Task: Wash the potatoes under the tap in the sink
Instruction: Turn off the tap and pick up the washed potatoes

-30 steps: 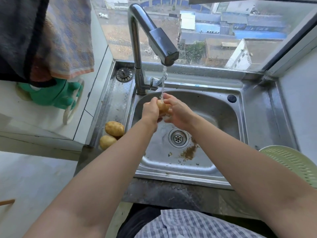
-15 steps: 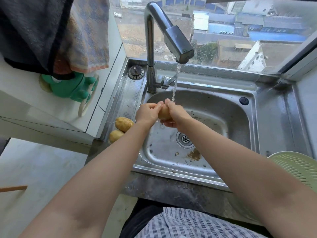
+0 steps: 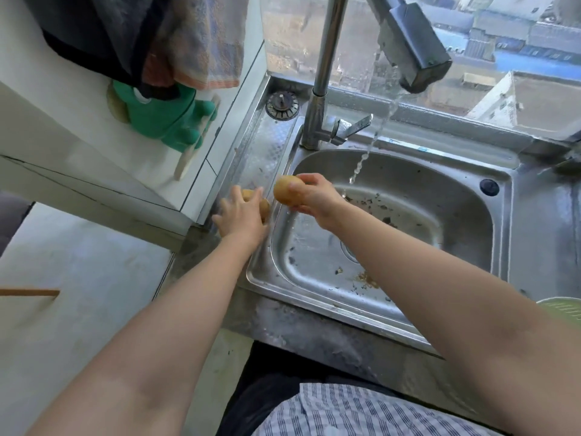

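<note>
My right hand [image 3: 314, 199] grips a wet yellow potato [image 3: 283, 191] over the left rim of the steel sink [image 3: 440, 199], left of the water stream [image 3: 366, 149] that falls from the tap [image 3: 412, 51]. My left hand [image 3: 240, 218] lies with fingers spread over two more potatoes on the sink's left ledge; one [image 3: 247, 194] shows past the fingertips, the other [image 3: 265, 209] at the hand's right edge. Whether the fingers grip either potato is not clear. Dirt flecks lie on the sink floor.
A sink strainer plug [image 3: 282, 103] sits on the ledge's far left corner. A green frog-shaped holder [image 3: 163, 121] and hanging towels [image 3: 195, 42] are on the left wall. A pale green colander [image 3: 562, 309] stands at the right edge. A window runs behind the tap.
Both hands left the water stream. My right hand carried the potato to the sink's left rim, and my left hand let go of it and moved onto the two ledge potatoes.
</note>
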